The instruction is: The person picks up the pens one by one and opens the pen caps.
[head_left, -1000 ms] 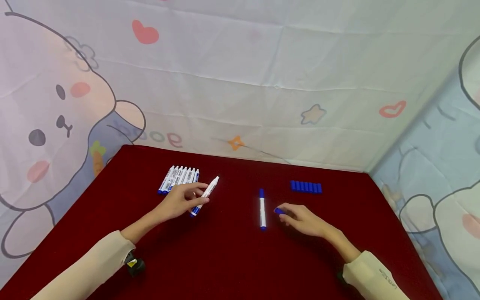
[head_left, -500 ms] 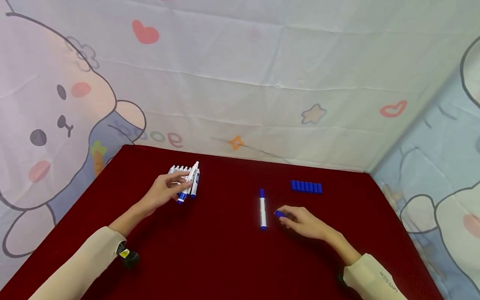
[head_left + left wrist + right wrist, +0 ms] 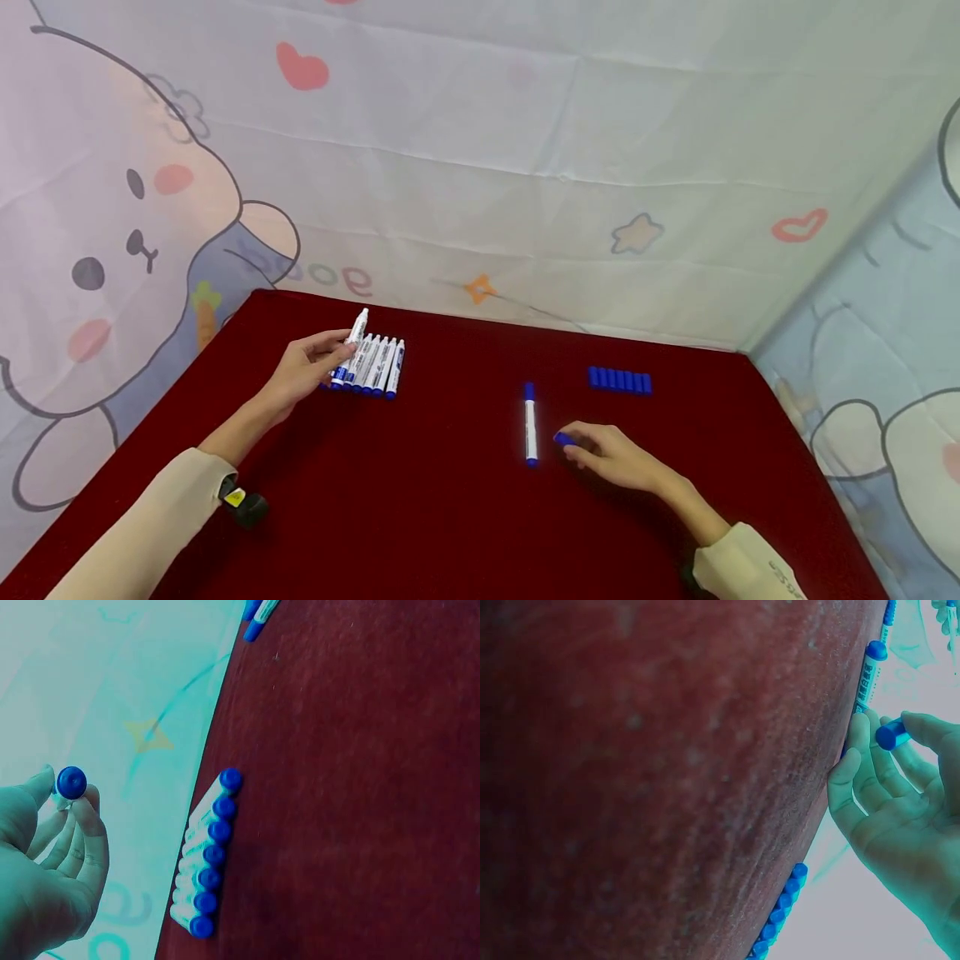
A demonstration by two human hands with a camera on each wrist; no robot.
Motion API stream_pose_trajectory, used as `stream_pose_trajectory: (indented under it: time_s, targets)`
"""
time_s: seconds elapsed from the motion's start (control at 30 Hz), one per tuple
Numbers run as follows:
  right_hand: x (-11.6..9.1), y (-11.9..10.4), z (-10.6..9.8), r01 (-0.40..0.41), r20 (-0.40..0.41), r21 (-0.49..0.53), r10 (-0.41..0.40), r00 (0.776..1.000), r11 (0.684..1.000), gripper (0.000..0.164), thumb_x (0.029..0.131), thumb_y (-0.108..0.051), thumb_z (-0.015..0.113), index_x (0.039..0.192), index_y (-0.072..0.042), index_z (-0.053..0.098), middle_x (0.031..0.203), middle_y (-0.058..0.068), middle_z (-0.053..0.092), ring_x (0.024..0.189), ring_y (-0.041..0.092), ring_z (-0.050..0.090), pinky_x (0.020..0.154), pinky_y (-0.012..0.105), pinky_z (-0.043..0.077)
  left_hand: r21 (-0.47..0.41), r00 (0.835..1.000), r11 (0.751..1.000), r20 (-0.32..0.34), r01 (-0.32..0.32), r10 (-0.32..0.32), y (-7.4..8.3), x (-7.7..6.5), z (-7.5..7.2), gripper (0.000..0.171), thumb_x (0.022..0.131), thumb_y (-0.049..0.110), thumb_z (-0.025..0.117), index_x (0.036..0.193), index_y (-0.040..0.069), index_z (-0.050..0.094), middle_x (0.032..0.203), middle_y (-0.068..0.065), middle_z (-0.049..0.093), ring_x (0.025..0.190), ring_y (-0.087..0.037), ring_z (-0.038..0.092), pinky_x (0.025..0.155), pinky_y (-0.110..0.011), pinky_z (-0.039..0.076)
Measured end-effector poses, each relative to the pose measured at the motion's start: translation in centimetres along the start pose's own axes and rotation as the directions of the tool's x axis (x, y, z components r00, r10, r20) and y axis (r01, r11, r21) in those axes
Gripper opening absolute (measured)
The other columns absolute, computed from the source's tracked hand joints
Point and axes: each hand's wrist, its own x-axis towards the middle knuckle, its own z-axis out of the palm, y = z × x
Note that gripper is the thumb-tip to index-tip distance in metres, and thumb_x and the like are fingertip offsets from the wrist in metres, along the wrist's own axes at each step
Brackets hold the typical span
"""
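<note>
My left hand (image 3: 303, 367) pinches a white marker (image 3: 356, 333) without its cap, tilted with its white tip end up and its blue end down. It is held over the left end of a row of several uncapped white markers (image 3: 381, 367) lying side by side; in the left wrist view the marker's blue end (image 3: 72, 782) faces the camera, between thumb and fingers. My right hand (image 3: 611, 454) pinches a blue marker cap (image 3: 564, 438), also seen as a short blue cylinder (image 3: 892, 735) in the right wrist view. Left of that hand lies a capped blue marker (image 3: 531, 429).
Several blue caps (image 3: 620, 381) stand in a tight row at the back right of the dark red tabletop (image 3: 450, 500). A printed cloth (image 3: 465, 167) hangs right behind the table's far edge and along its right side.
My left hand has carried the marker leftward and a little back, from right of the marker row to over its left end. The right hand stays nearly still with the cap.
</note>
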Motion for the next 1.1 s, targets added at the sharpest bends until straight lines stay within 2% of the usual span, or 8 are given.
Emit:
stream_pose_trajectory:
  time_s: [0.17, 0.33, 0.57, 0.7, 0.87, 1.1]
  targets:
    - [-0.1, 0.0, 0.0, -0.014, 0.001, 0.005, 0.014, 1.000, 1.000, 0.033, 0.107, -0.017, 0.053, 0.134, 0.002, 0.057, 0.108, 0.013, 0.074, 0.089, 0.009, 0.070, 0.079, 0.023, 0.059, -0.010, 0.998, 0.999, -0.016, 0.053, -0.054, -0.5, 0.1, -1.4, 0.063, 0.104, 0.041, 0.059, 0.153, 0.004, 0.045, 0.116, 0.000, 0.065, 0.086, -0.001, 0.064, 0.077, -0.024, 0.058]
    - [-0.2, 0.1, 0.0, -0.008, -0.002, 0.012, 0.008, 1.000, 1.000, 0.032, 0.107, -0.016, 0.053, 0.133, 0.002, 0.058, 0.108, 0.015, 0.074, 0.089, 0.009, 0.070, 0.078, 0.024, 0.059, 0.008, 0.997, 0.997, -0.042, 0.072, -0.072, -1.4, 0.7, -2.5, 0.063, 0.105, 0.041, 0.057, 0.153, 0.002, 0.044, 0.111, 0.003, 0.061, 0.085, 0.001, 0.061, 0.075, -0.021, 0.057]
    - [-0.4, 0.2, 0.1, -0.052, 0.013, 0.026, 0.052, 0.999, 0.998, 0.033, 0.106, -0.017, 0.055, 0.134, 0.001, 0.058, 0.107, 0.010, 0.073, 0.088, 0.007, 0.068, 0.077, 0.024, 0.058, 0.159, 0.989, 0.978, -0.081, 0.137, -0.126, -3.4, 1.7, -3.4, 0.065, 0.104, 0.045, 0.056, 0.153, 0.004, 0.045, 0.132, -0.026, 0.059, 0.084, -0.007, 0.056, 0.072, -0.022, 0.055]
    - [-0.3, 0.1, 0.1, -0.038, 0.015, 0.022, 0.038, 0.999, 0.999, 0.033, 0.106, -0.017, 0.055, 0.133, 0.002, 0.058, 0.105, 0.009, 0.073, 0.087, 0.007, 0.068, 0.077, 0.024, 0.058, 0.222, 0.984, 0.960, -0.097, 0.170, -0.152, -4.3, 2.3, -3.9, 0.065, 0.104, 0.043, 0.057, 0.152, 0.001, 0.045, 0.135, -0.030, 0.058, 0.087, -0.011, 0.058, 0.072, -0.025, 0.057]
    - [-0.3, -0.2, 0.1, -0.026, 0.017, 0.024, 0.026, 1.000, 0.999, 0.033, 0.107, -0.017, 0.054, 0.133, 0.004, 0.058, 0.104, 0.010, 0.073, 0.087, 0.010, 0.069, 0.077, 0.024, 0.058, 0.249, 0.971, 0.939, -0.091, 0.236, -0.220, -5.3, 3.1, -3.8, 0.062, 0.105, 0.036, 0.057, 0.150, -0.005, 0.045, 0.136, -0.033, 0.055, 0.091, -0.017, 0.062, 0.071, -0.026, 0.060]
    - [-0.4, -0.3, 0.1, -0.030, 0.017, 0.015, 0.030, 0.999, 0.999, 0.033, 0.107, -0.017, 0.055, 0.133, 0.004, 0.058, 0.105, 0.011, 0.073, 0.087, 0.011, 0.069, 0.077, 0.023, 0.057, 0.284, 0.964, 0.922, -0.082, 0.264, -0.251, -5.8, 4.0, -2.9, 0.058, 0.105, 0.029, 0.058, 0.146, -0.011, 0.046, 0.138, -0.037, 0.054, 0.088, -0.018, 0.066, 0.066, -0.027, 0.061]
